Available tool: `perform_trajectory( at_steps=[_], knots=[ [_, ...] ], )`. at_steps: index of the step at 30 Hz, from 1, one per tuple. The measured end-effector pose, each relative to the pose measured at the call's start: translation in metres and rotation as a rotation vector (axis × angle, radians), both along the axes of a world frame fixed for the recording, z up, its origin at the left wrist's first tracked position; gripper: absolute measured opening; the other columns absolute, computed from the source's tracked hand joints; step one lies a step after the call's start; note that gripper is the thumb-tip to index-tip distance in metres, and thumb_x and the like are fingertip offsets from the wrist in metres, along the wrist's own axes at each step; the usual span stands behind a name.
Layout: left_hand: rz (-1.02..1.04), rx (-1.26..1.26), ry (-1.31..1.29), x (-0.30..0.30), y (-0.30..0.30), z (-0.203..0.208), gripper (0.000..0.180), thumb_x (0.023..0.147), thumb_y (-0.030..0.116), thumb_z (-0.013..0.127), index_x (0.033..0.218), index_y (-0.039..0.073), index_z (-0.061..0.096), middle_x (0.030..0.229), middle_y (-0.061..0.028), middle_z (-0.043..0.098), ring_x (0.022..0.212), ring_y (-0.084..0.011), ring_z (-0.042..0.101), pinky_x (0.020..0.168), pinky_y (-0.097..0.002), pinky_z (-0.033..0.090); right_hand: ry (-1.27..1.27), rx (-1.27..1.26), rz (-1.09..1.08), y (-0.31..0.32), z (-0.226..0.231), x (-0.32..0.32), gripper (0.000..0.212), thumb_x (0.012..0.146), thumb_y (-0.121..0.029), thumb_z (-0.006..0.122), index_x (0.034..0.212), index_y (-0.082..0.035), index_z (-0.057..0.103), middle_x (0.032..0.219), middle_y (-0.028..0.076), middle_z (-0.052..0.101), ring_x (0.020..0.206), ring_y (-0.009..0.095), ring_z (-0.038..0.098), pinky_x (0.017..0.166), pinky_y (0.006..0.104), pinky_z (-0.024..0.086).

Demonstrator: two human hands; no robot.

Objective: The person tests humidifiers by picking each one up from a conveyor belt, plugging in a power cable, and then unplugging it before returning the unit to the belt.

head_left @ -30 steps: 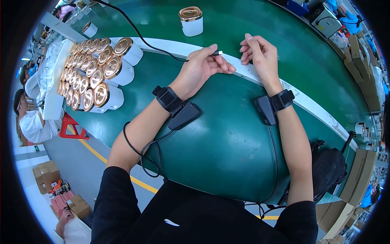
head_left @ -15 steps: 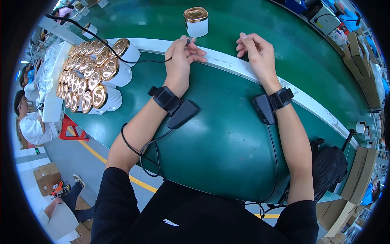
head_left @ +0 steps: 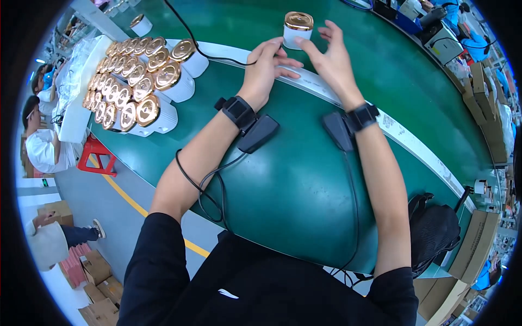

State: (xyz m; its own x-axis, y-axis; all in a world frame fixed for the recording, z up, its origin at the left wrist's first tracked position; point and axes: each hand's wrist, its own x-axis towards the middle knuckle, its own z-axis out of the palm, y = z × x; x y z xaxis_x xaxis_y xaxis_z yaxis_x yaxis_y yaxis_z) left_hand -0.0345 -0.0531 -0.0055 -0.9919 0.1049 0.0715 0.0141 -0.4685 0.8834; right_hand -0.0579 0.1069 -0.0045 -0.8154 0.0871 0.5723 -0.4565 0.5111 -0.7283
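Note:
A white ribbed canister-like device [head_left: 297, 38] with a shiny gold top stands upright beyond the white rail. My left hand [head_left: 267, 68] pinches the end of a black cable [head_left: 190, 35] between thumb and forefinger, just left of that device; the other fingers reach out over the rail. My right hand [head_left: 333, 57] is open, its thumb and fingers spread at the right of the device; the thumb tip is close to its side, and I cannot tell if it touches. Both wrists wear black straps with wired black boxes.
Several similar gold-topped white devices [head_left: 157, 117] stand in tight rows on the left of the green table [head_left: 288, 185]. A white rail [head_left: 402, 136] curves across it. A black mesh bag [head_left: 435, 233] lies at the right edge. Cardboard boxes [head_left: 476, 244] and co-workers are around.
My right hand has moved up and left to the device, fingers spreading. My left hand keeps the cable end close to the device. The whole view has shifted slightly.

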Motion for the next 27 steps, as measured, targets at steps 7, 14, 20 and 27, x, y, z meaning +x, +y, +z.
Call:
perform_trajectory(
  at_steps=[7, 14, 20, 27],
  knots=[
    [0.014, 0.094, -0.064, 0.012, 0.002, 0.007, 0.031, 0.098, 0.029, 0.051, 0.097, -0.002, 0.050, 0.088, -0.0102, 0.054, 0.068, -0.0242, 0.066, 0.056, -0.0319, 0.055, -0.349, -0.259, 0.200, -0.015, 0.012, -0.017, 0.059, 0.085, -0.032, 0.068, 0.129, 0.000, 0.046, 0.113, 0.014, 0.062, 0.103, 0.022, 0.061, 0.090, 0.0334, 0.048],
    [-0.509, 0.075, -0.167, 0.052, 0.015, 0.016, 0.028, 0.095, 0.029, 0.059, 0.084, 0.003, 0.056, 0.066, -0.0014, 0.053, 0.050, -0.0082, 0.048, 0.045, -0.0221, 0.036, -0.434, -0.990, 0.397, 0.020, 0.016, 0.071, 0.041, 0.097, -0.034, 0.044, 0.127, -0.006, 0.048, 0.107, 0.010, 0.062, 0.094, 0.021, 0.062, 0.083, 0.0332, 0.051],
    [-0.580, 0.033, -0.145, 0.054, 0.020, 0.016, 0.023, 0.096, 0.025, 0.057, 0.087, 0.003, 0.056, 0.072, -0.0019, 0.053, 0.055, -0.0099, 0.048, 0.050, -0.0244, 0.036, -0.169, -0.540, 0.160, 0.029, 0.007, 0.082, 0.044, 0.098, -0.037, 0.044, 0.129, -0.005, 0.047, 0.111, 0.009, 0.059, 0.097, 0.016, 0.058, 0.086, 0.0284, 0.046],
    [-0.553, 0.009, -0.195, 0.055, 0.024, 0.021, 0.019, 0.096, 0.021, 0.055, 0.091, 0.002, 0.057, 0.072, -0.0030, 0.052, 0.058, -0.0116, 0.051, 0.054, -0.0247, 0.039, -0.117, -0.525, 0.115, 0.022, 0.020, 0.091, 0.042, 0.095, -0.025, 0.057, 0.129, -0.003, 0.045, 0.111, 0.011, 0.057, 0.099, 0.015, 0.054, 0.087, 0.0269, 0.044]
  ],
)
